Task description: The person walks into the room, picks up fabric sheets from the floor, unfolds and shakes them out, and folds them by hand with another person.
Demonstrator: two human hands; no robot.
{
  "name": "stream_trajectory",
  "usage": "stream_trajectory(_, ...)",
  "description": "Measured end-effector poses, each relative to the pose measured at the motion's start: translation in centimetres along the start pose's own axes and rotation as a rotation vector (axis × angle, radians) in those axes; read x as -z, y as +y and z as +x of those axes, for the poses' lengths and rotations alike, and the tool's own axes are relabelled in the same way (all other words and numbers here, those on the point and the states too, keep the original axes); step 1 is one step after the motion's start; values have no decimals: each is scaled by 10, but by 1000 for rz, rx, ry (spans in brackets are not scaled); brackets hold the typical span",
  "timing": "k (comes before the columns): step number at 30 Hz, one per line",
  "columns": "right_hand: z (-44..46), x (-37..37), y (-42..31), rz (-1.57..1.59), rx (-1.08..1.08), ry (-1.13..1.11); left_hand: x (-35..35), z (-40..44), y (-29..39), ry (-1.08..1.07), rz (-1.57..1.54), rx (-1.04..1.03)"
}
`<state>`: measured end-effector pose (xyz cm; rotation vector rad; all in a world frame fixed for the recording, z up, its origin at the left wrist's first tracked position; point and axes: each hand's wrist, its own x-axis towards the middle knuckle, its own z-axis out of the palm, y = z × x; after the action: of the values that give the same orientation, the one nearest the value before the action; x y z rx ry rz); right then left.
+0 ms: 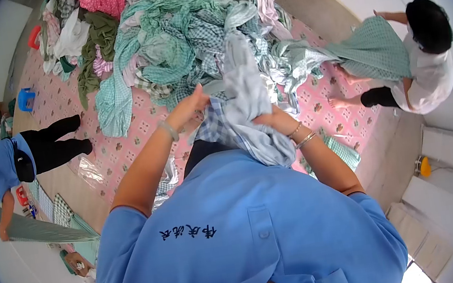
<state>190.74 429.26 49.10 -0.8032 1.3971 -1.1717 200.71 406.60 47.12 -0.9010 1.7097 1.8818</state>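
A blue-grey checked cloth (224, 120) hangs in front of my body. Its pale, blurred upper length rises toward the heap, and its lower part lies bunched against my shirt. My right hand (276, 120), with bangles at the wrist, is closed on the right side of this cloth. At the cloth's left edge is my left hand (190, 107), a pale bracelet on its wrist; one finger stretches upward, and the fingers look apart. Whether its other fingertips touch the fabric is hard to make out. Just beyond both hands lies a large heap of green and checked fabrics (167, 48).
A pink patterned sheet (120, 165) covers the floor. At right, a person (424, 64) holds a green checked cloth (373, 48). On the left, another person (1, 164) holds a long greenish cloth (47, 227). A blue plastic stool (26, 99) stands near the heap.
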Motion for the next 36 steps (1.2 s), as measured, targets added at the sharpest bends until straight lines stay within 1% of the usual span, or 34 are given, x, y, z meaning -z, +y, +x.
stream_trajectory(1, -3, -2, -10, 84, -103, -87, -3, 14, -7, 71, -241, 62)
stream_trajectory(2, -16, -22, -18, 121, -52, -116, -3, 50, -34, -283, -618, -13)
stream_trajectory(3, -34, -50, -23, 124, -61, -76, -25, 47, -32, -294, -847, -8)
stream_trajectory(4, -39, -59, -33, -3, -17, -199, -28, 57, -36, -295, -846, -11)
stream_trajectory(5, -44, -68, -37, -125, 16, -306, -33, 72, -47, -285, -657, -152)
stream_trajectory(6, -48, -85, -34, -131, 13, -288, -34, 85, -67, -277, -465, -303)
stream_trajectory(7, -50, -100, -32, -194, 73, -302, -36, 86, -78, -261, -275, -451)
stream_trajectory(8, -53, -118, -30, -254, 131, -323, -32, 81, -97, -252, -185, -520)
stream_trajectory(9, -55, -136, -26, -255, 122, -326, -29, 68, -108, -238, -98, -591)
stream_trajectory(11, -57, -171, -17, -397, 121, -457, -4, -6, -107, -269, -427, -194)
stream_trajectory(12, -59, -186, -21, -399, 122, -468, 12, -44, -117, -182, -225, -326)
stream_trajectory(13, -58, -195, -32, -324, 144, -484, 27, -73, -133, -169, -226, -336)
stream_trajectory(14, -55, -201, -38, -242, 166, -499, 40, -102, -151, -181, -40, -414)
stream_trajectory(16, -39, -187, -16, -111, 240, -396, 37, -167, -181, -183, 142, -483)
stream_trajectory(17, -25, -176, -3, -1, -83, -275, 27, -202, -192, -106, 119, -487)
stream_trajectory(18, -13, -176, 16, 190, -162, 50, 17, -237, -198, -30, 96, -493)
stream_trajectory(19, 4, -171, 43, 253, -269, 205, 12, -277, -189, -44, 173, -455)
stream_trajectory(20, 15, -173, 58, 298, -370, 210, 7, -311, -181, -61, 253, -416)
stream_trajectory(21, 27, -181, 71, 293, -364, 207, 11, -334, -193, -73, 339, -481)
stream_trajectory(22, 39, -196, 83, 454, -435, 237, 17, -358, -207, -86, 425, -542)
stream_trajectory(23, 50, -213, 89, 615, -508, 265, 16, -385, -205, -95, 437, -477)
stream_trajectory(24, 58, -232, 83, 738, -532, 356, 13, -412, -200, -100, 450, -415)
stream_trajectory(25, 66, -249, 76, 860, -554, 446, 8, -432, -205, -52, 540, -415)
stream_trajectory(26, 76, -261, 78, 856, -551, 437, 1, -448, -207, -4, 633, -410)
stream_trajectory(27, 85, -270, 83, 979, -312, 303, -9, -463, -202, 3, 638, -408)
stream_trajectory(28, 83, -274, 84, 1093, -71, 167, -21, -476, -197, -27, 615, -304)
stream_trajectory(29, 76, -271, 86, 1101, -68, 165, -32, -486, -195, -60, 592, -198)
stream_trajectory(30, 62, -266, 77, 1080, -91, 270, -44, -491, -197, -3, 655, -226)
stream_trajectory(31, 42, -260, 68, 1055, -114, 375, -57, -493, -198, -3, 661, -223)
stream_trajectory(32, 12, -247, 64, 1098, -41, 419, -69, -494, -197, 47, 678, -267)
stream_trajectory(33, -25, -231, 63, 1071, 9, 430, -82, -493, -196, 96, 698, -312)
stream_trajectory(34, -66, -216, 70, 1099, 154, 362, -92, -487, -210, 187, 781, -459)
stream_trajectory(35, -117, -202, 76, 1104, 177, 355, -105, -483, -212, 184, 791, -462)
stream_trajectory(36, -169, -199, 77, 1037, 289, 382, -116, -479, -211, 228, 824, -422)
